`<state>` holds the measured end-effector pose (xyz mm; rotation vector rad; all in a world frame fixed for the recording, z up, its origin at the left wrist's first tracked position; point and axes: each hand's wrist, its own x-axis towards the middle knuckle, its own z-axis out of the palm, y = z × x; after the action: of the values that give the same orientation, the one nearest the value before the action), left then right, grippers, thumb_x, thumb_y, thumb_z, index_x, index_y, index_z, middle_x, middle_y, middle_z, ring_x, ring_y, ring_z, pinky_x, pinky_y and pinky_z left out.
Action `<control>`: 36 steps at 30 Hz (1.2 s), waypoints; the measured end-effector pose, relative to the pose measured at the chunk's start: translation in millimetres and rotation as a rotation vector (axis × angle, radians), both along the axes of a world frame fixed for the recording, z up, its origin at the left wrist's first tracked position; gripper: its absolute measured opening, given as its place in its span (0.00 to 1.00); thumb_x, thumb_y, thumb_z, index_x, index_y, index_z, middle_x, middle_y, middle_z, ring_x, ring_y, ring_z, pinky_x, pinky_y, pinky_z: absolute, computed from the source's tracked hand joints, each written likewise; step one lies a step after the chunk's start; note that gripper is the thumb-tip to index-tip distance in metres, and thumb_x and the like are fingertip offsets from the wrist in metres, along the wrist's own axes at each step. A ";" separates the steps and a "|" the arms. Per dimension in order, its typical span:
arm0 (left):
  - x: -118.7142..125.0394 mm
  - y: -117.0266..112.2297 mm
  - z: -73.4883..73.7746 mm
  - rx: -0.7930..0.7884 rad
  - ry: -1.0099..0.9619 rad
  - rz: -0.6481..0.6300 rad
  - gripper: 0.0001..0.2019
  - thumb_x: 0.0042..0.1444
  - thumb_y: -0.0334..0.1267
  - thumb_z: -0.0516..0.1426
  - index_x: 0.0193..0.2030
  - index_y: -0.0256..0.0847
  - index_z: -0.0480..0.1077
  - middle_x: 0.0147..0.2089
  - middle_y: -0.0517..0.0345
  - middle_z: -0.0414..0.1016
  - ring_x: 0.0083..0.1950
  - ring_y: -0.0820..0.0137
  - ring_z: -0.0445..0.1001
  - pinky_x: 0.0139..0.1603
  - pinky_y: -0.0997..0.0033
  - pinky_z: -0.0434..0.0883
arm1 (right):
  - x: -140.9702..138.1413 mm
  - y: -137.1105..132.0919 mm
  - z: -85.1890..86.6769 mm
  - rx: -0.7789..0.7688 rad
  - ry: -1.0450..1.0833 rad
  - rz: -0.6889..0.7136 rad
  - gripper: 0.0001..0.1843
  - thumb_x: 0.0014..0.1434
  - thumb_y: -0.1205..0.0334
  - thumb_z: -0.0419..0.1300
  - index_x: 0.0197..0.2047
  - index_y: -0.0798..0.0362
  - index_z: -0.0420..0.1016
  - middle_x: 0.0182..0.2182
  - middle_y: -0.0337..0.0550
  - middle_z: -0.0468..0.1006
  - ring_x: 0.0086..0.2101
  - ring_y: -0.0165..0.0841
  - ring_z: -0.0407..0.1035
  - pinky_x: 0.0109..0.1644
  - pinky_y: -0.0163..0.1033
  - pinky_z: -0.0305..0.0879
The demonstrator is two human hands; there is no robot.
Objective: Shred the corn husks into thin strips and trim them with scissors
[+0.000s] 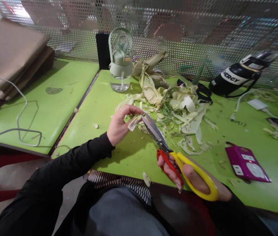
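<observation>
My left hand (122, 124) pinches a small pale strip of corn husk (134, 122) over the front of the green table. In my right hand (172, 170) is a large pair of scissors (155, 132) with one red and one yellow handle, my fingers through the loops. The blades point up and left, their tips at the husk strip by my left fingertips; whether they touch it I cannot tell. Behind my hands lies a heap of corn husk scraps (188, 118), with larger husks (151, 87) at its back.
A clear water bottle (120, 70) stands behind the husks. A black bottle (234, 78) leans at the back right. A purple power strip (247, 164) lies right, a white cable (22, 114) and brown paper bags (11, 55) left. A perforated screen (190, 29) closes the back.
</observation>
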<state>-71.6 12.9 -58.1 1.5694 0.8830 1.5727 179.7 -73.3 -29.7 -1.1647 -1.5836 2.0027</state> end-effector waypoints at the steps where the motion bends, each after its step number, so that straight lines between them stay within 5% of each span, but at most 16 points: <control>1: -0.5 -0.1 -0.3 0.024 0.012 -0.002 0.08 0.58 0.40 0.66 0.42 0.42 0.75 0.42 0.57 0.79 0.44 0.70 0.75 0.49 0.66 0.71 | 1.5 -0.5 -2.3 0.002 0.006 0.004 0.44 0.49 0.18 0.56 0.46 0.52 0.70 0.25 0.32 0.64 0.19 0.23 0.54 0.21 0.33 0.60; 7: -4.5 -1.2 2.4 0.183 0.159 0.096 0.03 0.62 0.35 0.62 0.42 0.43 0.75 0.43 0.56 0.80 0.46 0.67 0.74 0.50 0.64 0.70 | 4.9 -4.2 -13.2 -0.044 0.112 0.005 0.40 0.54 0.19 0.49 0.46 0.47 0.70 0.24 0.34 0.64 0.19 0.26 0.55 0.23 0.35 0.57; 13: -5.3 -1.6 4.3 0.307 0.270 0.205 0.04 0.62 0.31 0.61 0.42 0.44 0.75 0.42 0.58 0.81 0.47 0.65 0.76 0.51 0.62 0.69 | -2.6 -0.6 -7.5 -0.093 0.162 0.033 0.43 0.49 0.17 0.53 0.43 0.50 0.72 0.20 0.33 0.64 0.16 0.25 0.55 0.19 0.32 0.57; 23: -3.5 -3.5 4.8 0.282 0.357 0.277 0.15 0.59 0.26 0.60 0.52 0.44 0.70 0.41 0.58 0.81 0.44 0.64 0.77 0.52 0.57 0.65 | -2.8 -4.9 -8.2 -0.145 0.192 -0.025 0.42 0.48 0.18 0.58 0.40 0.52 0.71 0.19 0.31 0.63 0.15 0.21 0.54 0.16 0.28 0.59; 36: -3.1 -3.1 1.4 0.395 0.491 0.386 0.17 0.61 0.26 0.59 0.55 0.42 0.68 0.41 0.58 0.81 0.44 0.66 0.77 0.53 0.60 0.65 | -2.9 0.0 -12.1 -0.235 0.273 -0.011 0.32 0.57 0.28 0.61 0.37 0.53 0.72 0.15 0.28 0.64 0.11 0.21 0.57 0.13 0.25 0.58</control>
<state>-74.7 9.8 -56.7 2.2320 1.2524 1.7295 176.8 -73.3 -41.8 -0.9241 -1.2335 2.2746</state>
